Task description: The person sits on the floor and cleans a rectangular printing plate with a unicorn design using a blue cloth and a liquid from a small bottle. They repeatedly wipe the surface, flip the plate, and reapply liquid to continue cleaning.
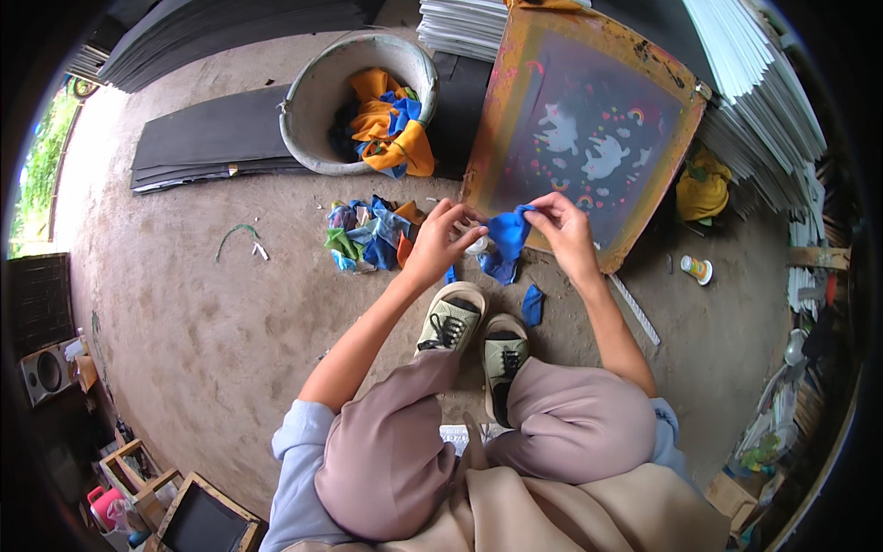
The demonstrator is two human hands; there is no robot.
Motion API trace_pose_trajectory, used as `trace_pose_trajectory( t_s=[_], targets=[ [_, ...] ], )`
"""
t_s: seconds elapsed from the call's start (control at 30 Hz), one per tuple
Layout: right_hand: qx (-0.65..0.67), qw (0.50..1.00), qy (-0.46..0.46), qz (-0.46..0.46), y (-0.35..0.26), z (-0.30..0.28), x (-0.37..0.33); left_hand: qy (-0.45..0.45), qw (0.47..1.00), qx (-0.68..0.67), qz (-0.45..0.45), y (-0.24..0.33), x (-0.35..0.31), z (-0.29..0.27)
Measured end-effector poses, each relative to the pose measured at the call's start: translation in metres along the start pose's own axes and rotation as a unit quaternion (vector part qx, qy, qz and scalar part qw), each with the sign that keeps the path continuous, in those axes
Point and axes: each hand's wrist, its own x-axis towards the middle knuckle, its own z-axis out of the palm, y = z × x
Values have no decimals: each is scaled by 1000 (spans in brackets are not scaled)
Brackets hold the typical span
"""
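A small blue cloth scrap (508,232) is stretched between my two hands above the floor, just beyond my shoes. My left hand (444,241) pinches its left edge, while the fingers and thumb of my right hand (563,230) grip its upper right corner. Something whitish, too hidden to name, shows below my left fingertips. More blue fabric lies under the held scrap, and a separate blue piece (533,304) rests near my right shoe. Beside my left hand is a heap of mixed coloured rags (368,232).
A grey bucket (308,115) holds orange and blue cloths. Right of it leans a framed printing screen (589,138) with pale animal shapes. Black sheets (212,138) are stacked at left. A small cup (697,270) and a white strip (635,308) lie at right.
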Motion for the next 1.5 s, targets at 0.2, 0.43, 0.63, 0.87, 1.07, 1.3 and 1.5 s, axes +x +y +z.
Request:
trace_pose_trajectory(
  t_s=[0.2,0.43,0.63,0.87,1.07,1.3,1.5],
  targets=[
    [-42,994,61,76,46,-7,-21,-7,991,105,79,-99,-16,48],
    [-156,981,77,87,70,-5,-36,-13,997,32,70,-89,-10,70],
    [-68,988,112,83,68,-4,-29,-72,991,60,96,-34,-1,50],
    [90,980,119,129,63,4,-31,-32,974,215,72,-1,2,52],
    [24,979,149,135,77,5,-42,-47,930,363,40,29,3,74],
    [-24,978,155,140,83,9,-47,-68,903,423,12,38,1,82],
    [285,929,128,200,78,-13,-38,-39,975,217,-23,17,5,69]
  ],
)
